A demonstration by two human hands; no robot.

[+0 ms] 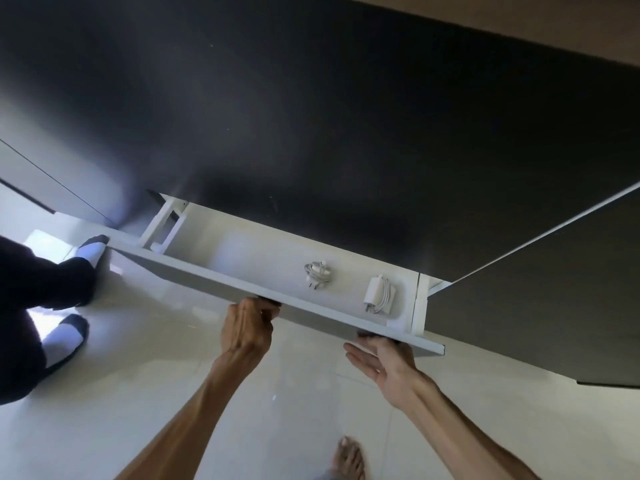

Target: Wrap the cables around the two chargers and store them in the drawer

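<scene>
While both chargers lie inside, two hands meet the drawer (pixel 263 284) front.
Left hand (pixel 247 329) curls round its lower edge; right hand (pixel 382 363) flat-fingered beneath; small charger (pixel 318 274) beside large charger (pixel 379 294), apart.

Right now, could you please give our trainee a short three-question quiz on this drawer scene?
1. True or false: both chargers already lie inside the open drawer.
2. Which charger lies nearer the drawer's right end: (a) the rounder one or (b) the rectangular one?
3. Fill in: the left hand grips the drawer's front ____, while the right hand is flat against it.

Key: 1 true; 2 b; 3 panel.
</scene>
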